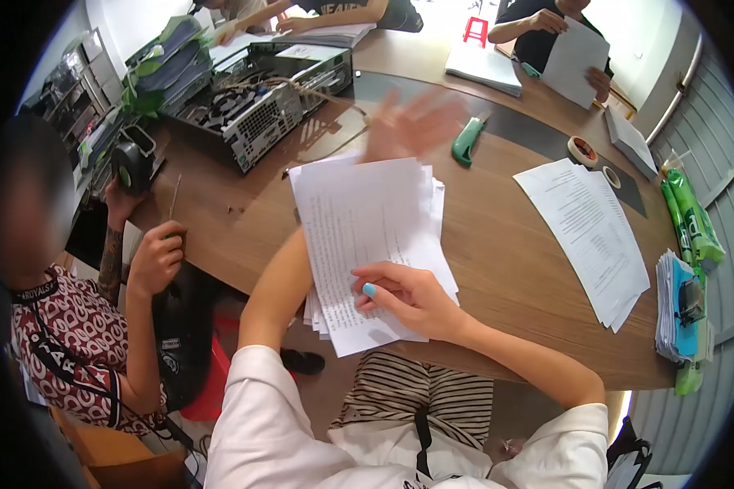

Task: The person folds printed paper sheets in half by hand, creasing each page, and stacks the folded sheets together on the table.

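Note:
My left hand [416, 124] is blurred by motion beyond the far edge of the paper stack. Its fingers look stretched and spread, with nothing in them. The top printed sheet [359, 204] lies across my left forearm and hides part of it. Over the near part of that sheet is my right hand [408, 300], loosely curved, thumb apart from the fingers, with bright blue on the thumb tip. I see nothing gripped in it; whether it touches the sheet I cannot tell. More sheets of the stack [439, 253] show underneath. A green utility knife [468, 140] lies beyond, to the right.
Printed sheets [587, 236] lie at right, near tape rolls [581, 151] and a paper bundle [678, 306] at the edge. An opened computer case [273, 98] stands at left. A seated person [90, 342] holds a screwdriver and a black part; others handle papers across the table.

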The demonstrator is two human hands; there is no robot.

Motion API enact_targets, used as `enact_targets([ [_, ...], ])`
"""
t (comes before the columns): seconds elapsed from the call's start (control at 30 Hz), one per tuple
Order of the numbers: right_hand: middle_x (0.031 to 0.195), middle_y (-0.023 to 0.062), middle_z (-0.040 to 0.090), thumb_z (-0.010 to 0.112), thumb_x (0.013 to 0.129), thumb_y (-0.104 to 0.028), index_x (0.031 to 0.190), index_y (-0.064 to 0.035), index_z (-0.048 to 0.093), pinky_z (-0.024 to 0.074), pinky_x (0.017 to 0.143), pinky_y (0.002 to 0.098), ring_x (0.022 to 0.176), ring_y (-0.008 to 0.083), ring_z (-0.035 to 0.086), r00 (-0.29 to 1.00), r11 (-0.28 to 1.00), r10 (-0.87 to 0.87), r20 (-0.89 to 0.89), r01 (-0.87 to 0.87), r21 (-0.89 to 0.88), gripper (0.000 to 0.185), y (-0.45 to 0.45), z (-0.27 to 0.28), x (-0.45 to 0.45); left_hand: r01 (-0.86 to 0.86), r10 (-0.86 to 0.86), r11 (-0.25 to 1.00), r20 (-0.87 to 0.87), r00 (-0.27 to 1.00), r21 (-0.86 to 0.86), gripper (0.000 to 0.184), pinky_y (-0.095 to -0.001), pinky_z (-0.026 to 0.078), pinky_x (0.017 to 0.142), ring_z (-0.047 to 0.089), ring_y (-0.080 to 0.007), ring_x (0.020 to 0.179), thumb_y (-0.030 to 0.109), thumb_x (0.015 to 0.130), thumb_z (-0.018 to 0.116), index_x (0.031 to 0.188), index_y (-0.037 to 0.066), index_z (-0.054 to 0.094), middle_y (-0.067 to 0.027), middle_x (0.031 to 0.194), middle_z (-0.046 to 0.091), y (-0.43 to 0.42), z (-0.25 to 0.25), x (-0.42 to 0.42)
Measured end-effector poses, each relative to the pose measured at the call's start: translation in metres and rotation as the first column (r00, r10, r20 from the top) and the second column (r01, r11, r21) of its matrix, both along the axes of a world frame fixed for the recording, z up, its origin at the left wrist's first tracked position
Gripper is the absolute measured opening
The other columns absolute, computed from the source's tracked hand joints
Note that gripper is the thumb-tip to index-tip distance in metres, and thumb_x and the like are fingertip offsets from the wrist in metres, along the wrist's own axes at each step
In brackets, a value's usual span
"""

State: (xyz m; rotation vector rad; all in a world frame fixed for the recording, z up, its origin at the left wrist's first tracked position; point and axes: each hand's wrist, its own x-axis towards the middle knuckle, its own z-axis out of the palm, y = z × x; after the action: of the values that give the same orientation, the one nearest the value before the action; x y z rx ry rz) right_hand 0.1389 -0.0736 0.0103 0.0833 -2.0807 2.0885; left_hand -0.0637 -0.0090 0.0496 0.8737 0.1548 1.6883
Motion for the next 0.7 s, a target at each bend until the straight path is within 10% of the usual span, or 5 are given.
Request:
enact_targets([
  [0.2,0.105,0.0183,0.052,0.037,0.089,0.0,0.127,0.0088,0.033,0.0539,0.078,0.0311,0.09,0.0227,0.06,0.989,0.952,0.04,0.145,0.006,-0.307,0.039,0.004,-0.003,-0.009,-0.748,0.798,0.599,-0.135,0.587,0.287,0.035,-0.0361,0.043,0.085,0.057,-0.0229,0.093,0.024,0.091,0.038,0.11,-0.001,0.053,-0.0155,0.104,0.059,-0.08,0.11,-0.038],
  [0.3,0.107,0.0197,0.05,0.036,0.089,0.001,0.129,0.0084,0.029,0.0538,0.079,0.0322,0.09,0.0238,0.06,0.973,0.887,0.099,0.21,0.009,-0.461,0.041,0.009,-0.001,-0.013,-0.458,0.638,0.766,-0.445,0.629,0.451,0.037,-0.0311,0.046,0.073,0.057,-0.0178,0.082,0.026,0.092,0.037,0.106,-0.003,0.055,-0.0128,0.098,0.06,-0.065,0.096,0.0],
  [0.5,0.101,0.0157,0.056,0.039,0.089,-0.001,0.112,0.0095,0.046,0.051,0.083,0.0285,0.095,0.0222,0.061,0.973,0.912,0.129,0.191,-0.041,-0.408,0.026,0.015,-0.006,-0.014,-0.252,0.106,0.881,-0.353,0.93,-0.401,0.051,-0.0264,0.04,0.067,0.05,-0.01,0.077,0.048,0.09,0.04,0.108,0.003,0.056,0.0013,0.083,0.055,-0.001,-0.018,0.047],
  [0.63,0.093,0.013,0.063,0.052,0.087,-0.013,0.1,0.0034,0.06,0.0518,0.071,0.0276,0.079,0.0131,0.062,0.936,0.955,-0.249,0.248,0.195,0.222,0.022,0.068,0.048,0.06,-0.027,-0.104,0.95,-0.397,0.912,-0.31,0.047,-0.0235,0.036,0.056,0.045,-0.0083,0.066,0.049,0.089,0.041,0.103,0.007,0.057,0.0009,0.077,0.054,0.002,-0.028,0.03],
  [0.7,0.103,0.0213,0.06,0.053,0.088,-0.021,0.11,0.0013,0.056,0.0477,0.079,0.0364,0.092,0.0285,0.06,0.845,0.417,-0.497,-0.195,0.43,0.801,0.032,0.117,0.038,0.104,-0.092,-0.07,0.943,-0.461,0.885,-0.32,0.049,-0.0215,0.035,0.057,0.047,-0.008,0.067,0.049,0.089,0.04,0.103,0.006,0.058,0.0014,0.074,0.053,0.003,-0.026,0.037],
])
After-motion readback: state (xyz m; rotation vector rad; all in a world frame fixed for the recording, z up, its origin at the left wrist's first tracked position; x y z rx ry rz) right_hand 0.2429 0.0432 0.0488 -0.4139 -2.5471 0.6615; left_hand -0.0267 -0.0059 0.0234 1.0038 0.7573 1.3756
